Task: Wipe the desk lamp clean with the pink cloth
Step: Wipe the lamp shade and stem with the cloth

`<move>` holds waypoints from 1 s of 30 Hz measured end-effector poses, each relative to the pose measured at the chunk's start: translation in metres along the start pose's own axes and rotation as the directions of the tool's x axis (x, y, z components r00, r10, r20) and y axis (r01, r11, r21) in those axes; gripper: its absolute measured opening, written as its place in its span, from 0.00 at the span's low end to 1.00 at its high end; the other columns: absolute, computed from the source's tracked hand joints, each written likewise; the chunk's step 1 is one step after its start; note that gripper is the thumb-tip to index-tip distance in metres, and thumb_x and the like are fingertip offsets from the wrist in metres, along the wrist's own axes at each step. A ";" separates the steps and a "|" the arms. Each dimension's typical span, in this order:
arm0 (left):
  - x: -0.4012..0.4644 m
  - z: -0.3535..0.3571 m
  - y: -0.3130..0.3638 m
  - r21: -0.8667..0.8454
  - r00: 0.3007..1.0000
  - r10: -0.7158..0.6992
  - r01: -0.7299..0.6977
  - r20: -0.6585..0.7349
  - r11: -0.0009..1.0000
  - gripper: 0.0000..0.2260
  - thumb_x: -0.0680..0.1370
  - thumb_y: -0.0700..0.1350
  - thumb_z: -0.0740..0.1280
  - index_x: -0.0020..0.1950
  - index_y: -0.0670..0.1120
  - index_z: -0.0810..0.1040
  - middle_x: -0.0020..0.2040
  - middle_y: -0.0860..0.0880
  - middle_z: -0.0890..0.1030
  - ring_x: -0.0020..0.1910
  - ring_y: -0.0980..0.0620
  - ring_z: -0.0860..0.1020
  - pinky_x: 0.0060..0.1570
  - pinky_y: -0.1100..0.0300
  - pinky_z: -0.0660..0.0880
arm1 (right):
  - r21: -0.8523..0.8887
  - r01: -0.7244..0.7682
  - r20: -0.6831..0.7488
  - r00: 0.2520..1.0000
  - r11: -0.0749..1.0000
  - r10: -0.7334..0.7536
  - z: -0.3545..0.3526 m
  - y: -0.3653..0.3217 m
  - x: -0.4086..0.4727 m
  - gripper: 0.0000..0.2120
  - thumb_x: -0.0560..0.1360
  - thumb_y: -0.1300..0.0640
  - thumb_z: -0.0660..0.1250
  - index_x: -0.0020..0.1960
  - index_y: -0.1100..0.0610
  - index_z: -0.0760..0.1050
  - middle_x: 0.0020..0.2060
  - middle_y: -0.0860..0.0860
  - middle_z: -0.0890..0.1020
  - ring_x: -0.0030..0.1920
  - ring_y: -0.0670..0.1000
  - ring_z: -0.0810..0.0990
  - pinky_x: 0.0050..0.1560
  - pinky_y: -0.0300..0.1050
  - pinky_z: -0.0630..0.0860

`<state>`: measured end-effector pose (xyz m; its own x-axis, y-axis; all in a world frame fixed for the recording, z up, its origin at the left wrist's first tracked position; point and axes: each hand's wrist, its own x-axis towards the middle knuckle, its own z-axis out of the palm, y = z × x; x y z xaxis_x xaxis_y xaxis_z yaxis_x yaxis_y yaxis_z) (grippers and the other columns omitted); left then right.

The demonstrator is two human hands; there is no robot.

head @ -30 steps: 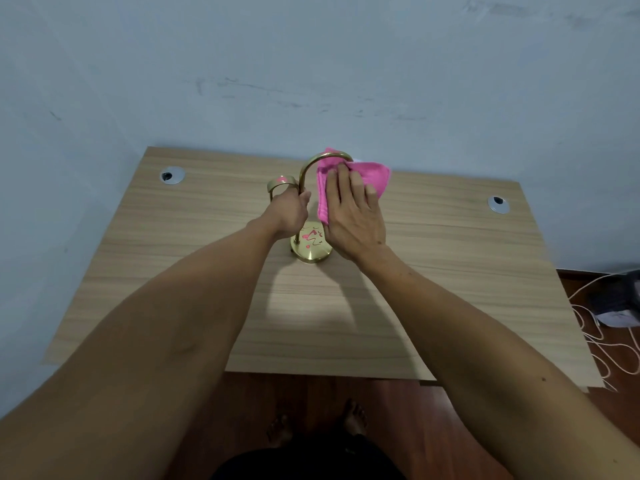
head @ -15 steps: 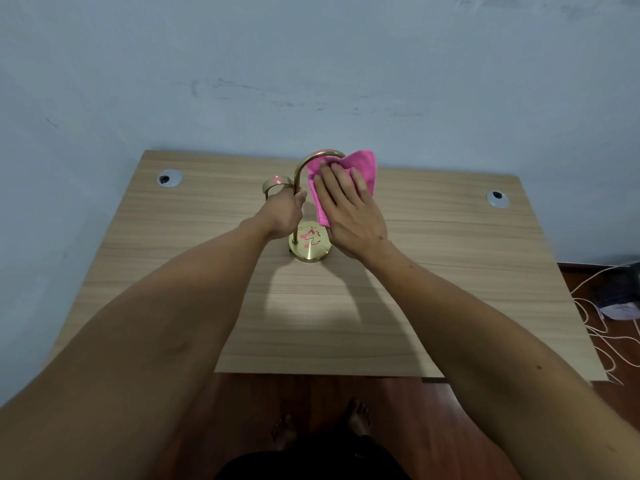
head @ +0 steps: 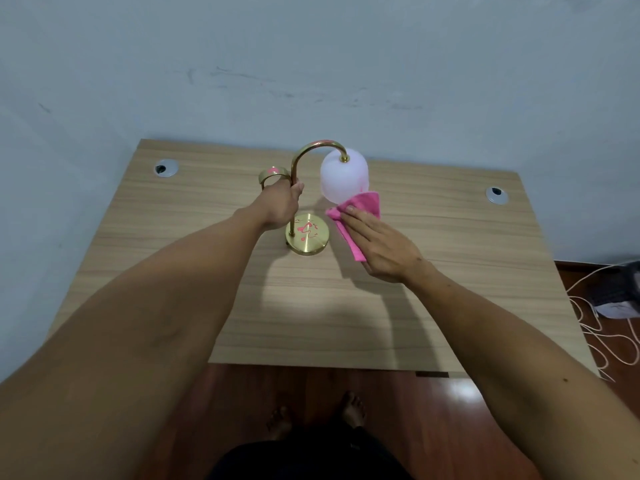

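Observation:
A brass desk lamp (head: 307,237) stands on the wooden desk (head: 311,306), with a curved gold neck, a round base marked with pink scribbles and a white frosted shade (head: 343,176) hanging at the right. My left hand (head: 280,206) grips the lamp's upright stem. My right hand (head: 377,244) lies flat on the pink cloth (head: 356,216), just right of the base and below the shade. The cloth's upper corner touches the shade's lower rim. A pink smear shows on the shade's lower right side.
Two round cable grommets sit in the desk, one at the far left (head: 165,168) and one at the far right (head: 497,195). A blue-grey wall rises right behind the desk. White cables (head: 602,341) lie on the red-brown floor at the right. My bare feet (head: 351,407) show below the near edge.
My right hand has come down with the pink cloth from the top of the shade to below it, beside the base. The white shade is now uncovered. My left hand still holds the stem.

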<state>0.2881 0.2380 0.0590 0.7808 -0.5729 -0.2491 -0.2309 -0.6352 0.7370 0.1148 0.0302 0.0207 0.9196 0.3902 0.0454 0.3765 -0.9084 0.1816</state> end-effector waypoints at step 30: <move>0.004 0.002 -0.006 -0.064 0.997 0.073 -0.071 0.029 0.995 0.11 0.86 0.46 0.51 0.51 0.44 0.69 0.48 0.45 0.75 0.49 0.49 0.73 0.48 0.59 0.72 | 0.841 -0.363 0.502 0.244 -0.401 0.830 0.014 -0.090 0.071 0.18 0.84 0.50 0.54 0.68 0.57 0.72 0.61 0.63 0.80 0.58 0.58 0.80 0.56 0.54 0.77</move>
<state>0.2920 0.2385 0.0521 0.7447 -0.6325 -0.2131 -0.2482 -0.5588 0.7913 0.1474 0.1378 -0.0060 0.5933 -0.7338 -0.3309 -0.3908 0.0968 -0.9154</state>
